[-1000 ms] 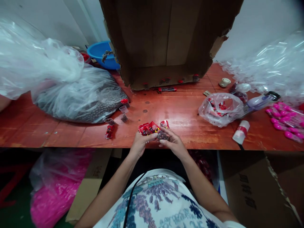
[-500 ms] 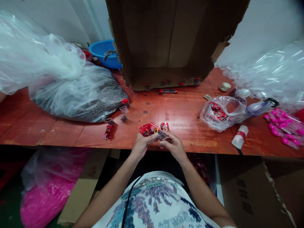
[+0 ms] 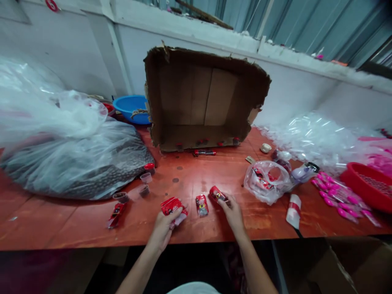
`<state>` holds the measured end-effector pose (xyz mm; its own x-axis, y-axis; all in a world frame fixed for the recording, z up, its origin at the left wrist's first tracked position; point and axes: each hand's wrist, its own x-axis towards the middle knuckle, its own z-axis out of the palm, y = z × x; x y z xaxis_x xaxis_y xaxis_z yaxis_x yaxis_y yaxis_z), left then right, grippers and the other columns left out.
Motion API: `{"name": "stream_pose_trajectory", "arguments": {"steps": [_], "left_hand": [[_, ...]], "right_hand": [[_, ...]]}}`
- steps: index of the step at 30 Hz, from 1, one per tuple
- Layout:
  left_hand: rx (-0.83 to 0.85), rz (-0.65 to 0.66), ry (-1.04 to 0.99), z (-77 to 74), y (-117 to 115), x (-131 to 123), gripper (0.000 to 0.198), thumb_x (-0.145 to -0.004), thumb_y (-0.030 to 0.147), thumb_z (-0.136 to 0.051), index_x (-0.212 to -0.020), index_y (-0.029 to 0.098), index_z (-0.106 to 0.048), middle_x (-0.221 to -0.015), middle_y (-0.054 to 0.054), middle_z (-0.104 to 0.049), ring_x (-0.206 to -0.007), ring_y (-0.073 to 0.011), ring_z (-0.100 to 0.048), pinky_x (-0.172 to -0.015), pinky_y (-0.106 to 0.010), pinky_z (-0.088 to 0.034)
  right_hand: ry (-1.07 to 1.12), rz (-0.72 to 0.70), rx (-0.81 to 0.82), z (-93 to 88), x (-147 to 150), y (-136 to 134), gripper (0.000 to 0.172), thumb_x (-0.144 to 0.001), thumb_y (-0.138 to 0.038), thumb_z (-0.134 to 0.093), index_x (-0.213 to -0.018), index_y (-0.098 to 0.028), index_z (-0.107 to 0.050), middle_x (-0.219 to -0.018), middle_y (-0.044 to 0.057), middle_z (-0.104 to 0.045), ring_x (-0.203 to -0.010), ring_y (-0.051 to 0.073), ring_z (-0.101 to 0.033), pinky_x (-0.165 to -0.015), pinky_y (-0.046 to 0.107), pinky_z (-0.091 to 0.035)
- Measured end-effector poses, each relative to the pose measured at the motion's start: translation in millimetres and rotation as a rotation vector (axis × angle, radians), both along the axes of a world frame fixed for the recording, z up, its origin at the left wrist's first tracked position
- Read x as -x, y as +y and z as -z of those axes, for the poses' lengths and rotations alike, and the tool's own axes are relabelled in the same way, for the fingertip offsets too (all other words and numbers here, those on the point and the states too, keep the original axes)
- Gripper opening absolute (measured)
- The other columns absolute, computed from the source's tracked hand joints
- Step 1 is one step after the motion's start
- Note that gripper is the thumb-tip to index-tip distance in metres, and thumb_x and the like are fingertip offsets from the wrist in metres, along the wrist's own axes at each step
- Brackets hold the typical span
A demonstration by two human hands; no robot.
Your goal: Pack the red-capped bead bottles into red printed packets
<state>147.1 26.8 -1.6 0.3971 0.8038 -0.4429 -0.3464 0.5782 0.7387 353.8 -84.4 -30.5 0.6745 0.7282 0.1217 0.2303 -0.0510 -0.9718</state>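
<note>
Near the table's front edge, my left hand (image 3: 163,228) is closed on red printed wrappers (image 3: 172,206), its thumb across them. To the right, my right hand (image 3: 233,212) grips a small red packet (image 3: 217,194) by its lower end. Between the hands a second red packet (image 3: 202,205) lies flat on the table. A red packet (image 3: 116,215) rests farther left, beside small clear cups (image 3: 144,190) with dark contents. More red packets show inside an open clear plastic bag (image 3: 268,181) on the right.
An open cardboard box (image 3: 199,98) lies on its side at the back of the red table (image 3: 190,175). A big bag of dark beads (image 3: 85,163) is at left, near a blue bowl (image 3: 133,107). Pink items (image 3: 337,194) and a red basket (image 3: 367,183) are at right.
The view has tilted up. My hands have moved apart; the left keeps red wrappers, and the right now holds a red packet beside the one lying on the table.
</note>
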Motion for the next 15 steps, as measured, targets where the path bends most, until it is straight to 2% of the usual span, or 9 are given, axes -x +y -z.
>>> {"name": "stream_pose_trajectory", "arguments": {"steps": [3,4,8,10,15], "left_hand": [[0.023,-0.062,-0.019,4.0,5,-3,0.033,-0.047,0.015,-0.085,-0.076,0.011,-0.069,-0.076,-0.009,-0.073,-0.07,-0.0203,-0.069,-0.067,-0.027,-0.056],[0.023,-0.07,-0.028,4.6,5,-5,0.033,-0.046,0.015,-0.085,-0.075,0.011,-0.069,-0.074,-0.008,-0.073,-0.068,-0.0197,-0.069,-0.066,-0.027,-0.055],[0.002,-0.075,-0.073,3.8,6,-18,0.032,-0.046,0.017,-0.085,-0.073,0.011,-0.07,-0.069,-0.005,-0.072,-0.063,-0.0182,-0.067,-0.063,-0.027,-0.055],[0.004,-0.096,-0.074,2.2,9,-21,0.032,-0.044,0.017,-0.085,-0.072,0.012,-0.07,-0.068,-0.005,-0.071,-0.06,-0.0178,-0.066,-0.06,-0.027,-0.054],[-0.016,-0.133,-0.063,1.1,26,-13,0.03,-0.046,0.015,-0.083,-0.072,0.012,-0.071,-0.068,-0.004,-0.071,-0.062,-0.0181,-0.066,-0.061,-0.027,-0.054]], "right_hand": [[-0.186,0.112,0.072,-7.5,1,9,0.033,-0.078,-0.035,-0.062,-0.108,-0.022,-0.065,-0.102,0.007,-0.056,-0.095,0.021,-0.056,-0.082,0.034,-0.048],[-0.198,0.08,0.066,-12.8,9,15,0.031,-0.08,-0.034,-0.06,-0.108,-0.022,-0.066,-0.103,0.007,-0.057,-0.096,0.021,-0.055,-0.083,0.033,-0.047],[-0.035,-0.253,0.012,-31.6,55,47,0.03,-0.078,-0.027,-0.063,-0.107,-0.022,-0.065,-0.09,0.002,-0.062,-0.081,0.016,-0.059,-0.072,0.026,-0.048],[0.015,-0.342,-0.004,-34.6,69,63,0.033,-0.077,-0.023,-0.063,-0.109,-0.022,-0.064,-0.082,0.0,-0.063,-0.075,0.015,-0.059,-0.068,0.025,-0.047],[-0.197,-0.528,-0.017,-33.5,67,89,0.036,-0.081,-0.015,-0.057,-0.115,-0.025,-0.062,-0.088,0.001,-0.065,-0.082,0.015,-0.06,-0.077,0.026,-0.047]]}}
